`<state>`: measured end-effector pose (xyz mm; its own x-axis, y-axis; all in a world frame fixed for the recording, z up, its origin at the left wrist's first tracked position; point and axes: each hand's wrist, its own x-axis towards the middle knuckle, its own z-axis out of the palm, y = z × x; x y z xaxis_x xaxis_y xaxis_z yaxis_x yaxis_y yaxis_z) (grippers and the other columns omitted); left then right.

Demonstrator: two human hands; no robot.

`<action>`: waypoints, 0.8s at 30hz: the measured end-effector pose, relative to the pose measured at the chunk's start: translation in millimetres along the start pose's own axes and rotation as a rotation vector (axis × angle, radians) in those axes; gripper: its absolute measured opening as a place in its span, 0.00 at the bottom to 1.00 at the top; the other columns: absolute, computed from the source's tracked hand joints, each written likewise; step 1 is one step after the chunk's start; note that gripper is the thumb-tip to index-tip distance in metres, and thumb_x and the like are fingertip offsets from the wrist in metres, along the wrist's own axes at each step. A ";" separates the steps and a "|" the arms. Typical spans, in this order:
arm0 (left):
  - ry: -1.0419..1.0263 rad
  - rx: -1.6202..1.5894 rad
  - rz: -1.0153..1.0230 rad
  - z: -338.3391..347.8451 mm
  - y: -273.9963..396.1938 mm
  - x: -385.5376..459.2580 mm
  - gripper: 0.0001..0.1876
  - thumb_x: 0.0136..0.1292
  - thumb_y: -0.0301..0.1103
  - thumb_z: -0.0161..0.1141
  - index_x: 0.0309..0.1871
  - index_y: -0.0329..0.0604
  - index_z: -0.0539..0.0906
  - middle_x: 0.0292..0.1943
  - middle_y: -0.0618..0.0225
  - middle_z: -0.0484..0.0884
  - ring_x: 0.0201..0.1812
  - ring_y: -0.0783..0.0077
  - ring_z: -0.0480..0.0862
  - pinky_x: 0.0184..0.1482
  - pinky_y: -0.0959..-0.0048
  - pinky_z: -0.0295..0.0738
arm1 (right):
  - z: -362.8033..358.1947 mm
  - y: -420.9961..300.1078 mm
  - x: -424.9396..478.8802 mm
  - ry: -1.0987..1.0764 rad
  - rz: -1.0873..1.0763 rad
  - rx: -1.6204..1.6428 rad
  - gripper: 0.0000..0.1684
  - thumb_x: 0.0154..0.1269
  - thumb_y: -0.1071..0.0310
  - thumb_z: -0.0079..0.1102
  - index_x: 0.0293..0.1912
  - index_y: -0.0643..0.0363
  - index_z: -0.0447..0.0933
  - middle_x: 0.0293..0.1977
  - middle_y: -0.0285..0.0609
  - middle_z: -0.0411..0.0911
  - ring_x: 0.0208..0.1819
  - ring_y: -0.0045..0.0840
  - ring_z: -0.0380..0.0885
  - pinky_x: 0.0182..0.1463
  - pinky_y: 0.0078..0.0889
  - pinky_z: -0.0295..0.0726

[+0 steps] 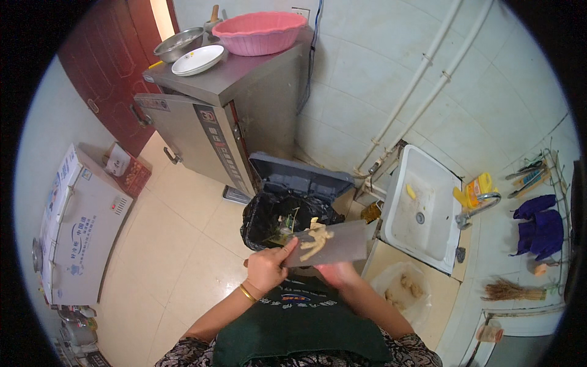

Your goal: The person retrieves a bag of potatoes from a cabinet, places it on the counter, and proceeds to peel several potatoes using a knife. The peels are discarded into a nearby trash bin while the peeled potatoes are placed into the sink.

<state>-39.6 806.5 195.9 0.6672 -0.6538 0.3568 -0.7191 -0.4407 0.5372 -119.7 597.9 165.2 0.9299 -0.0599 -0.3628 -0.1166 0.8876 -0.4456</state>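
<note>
My left hand (270, 266) grips a cleaver by its handle end, thumb on the broad metal blade (351, 241), which lies flat in front of me. On the blade rests a pale, branching piece of food (316, 238), perhaps ginger root or a chicken foot. My right hand (338, 274) is under the blade, largely hidden by it; its fingers do not show. Just beyond the blade stands a trash bin (250, 229) lined with a black plastic bag, its grey lid (302, 176) raised and some scraps inside.
A stainless steel cabinet (275, 96) stands behind the bin, bearing a pink basin (261, 34), plates (197, 59) and a metal bowl (176, 43). At right are a white sink (394, 220) and a plastic bag (424, 307) with pale pieces. A chest freezer (87, 238) is at left.
</note>
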 end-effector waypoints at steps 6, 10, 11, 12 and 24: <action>-0.009 0.073 0.073 -13.2 16.8 8.4 0.46 0.42 0.25 0.71 0.74 0.53 0.81 0.26 0.67 0.80 0.28 0.61 0.84 0.33 0.61 0.81 | 8.8 0.5 -7.1 0.104 -0.043 -0.199 0.36 0.86 0.42 0.39 0.77 0.58 0.63 0.75 0.50 0.68 0.76 0.44 0.69 0.80 0.57 0.68; -0.027 0.103 0.091 -17.5 18.7 9.2 0.47 0.41 0.25 0.71 0.74 0.53 0.81 0.26 0.67 0.80 0.27 0.61 0.83 0.33 0.62 0.81 | 2.7 -10.8 -11.9 0.018 -0.015 -0.075 0.34 0.86 0.46 0.41 0.77 0.60 0.64 0.75 0.51 0.69 0.75 0.44 0.70 0.79 0.56 0.70; -0.029 0.098 0.099 -18.2 19.5 9.4 0.47 0.41 0.25 0.71 0.74 0.53 0.81 0.26 0.67 0.80 0.27 0.62 0.83 0.33 0.62 0.81 | -0.8 -13.9 -9.4 -0.069 0.014 -0.163 0.34 0.86 0.47 0.41 0.77 0.60 0.64 0.75 0.51 0.69 0.75 0.44 0.71 0.79 0.55 0.71; -0.039 0.095 0.103 -18.8 20.1 9.8 0.47 0.41 0.25 0.71 0.74 0.54 0.81 0.26 0.67 0.80 0.27 0.62 0.83 0.33 0.63 0.81 | -5.1 -15.9 -8.0 -0.117 0.038 -0.164 0.34 0.86 0.47 0.42 0.77 0.60 0.64 0.75 0.51 0.69 0.75 0.44 0.71 0.78 0.55 0.71; -0.010 0.065 0.139 -13.0 9.6 2.4 0.49 0.37 0.24 0.70 0.73 0.57 0.82 0.25 0.68 0.80 0.24 0.59 0.81 0.30 0.63 0.80 | -36.4 -14.5 7.2 -0.667 0.172 0.152 0.33 0.85 0.50 0.45 0.76 0.60 0.65 0.74 0.50 0.70 0.74 0.42 0.72 0.76 0.53 0.75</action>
<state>-42.4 808.7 211.8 0.5588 -0.7169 0.4168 -0.8157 -0.3846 0.4321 -124.0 568.0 139.3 0.9239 0.3361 0.1828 -0.2759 0.9163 -0.2902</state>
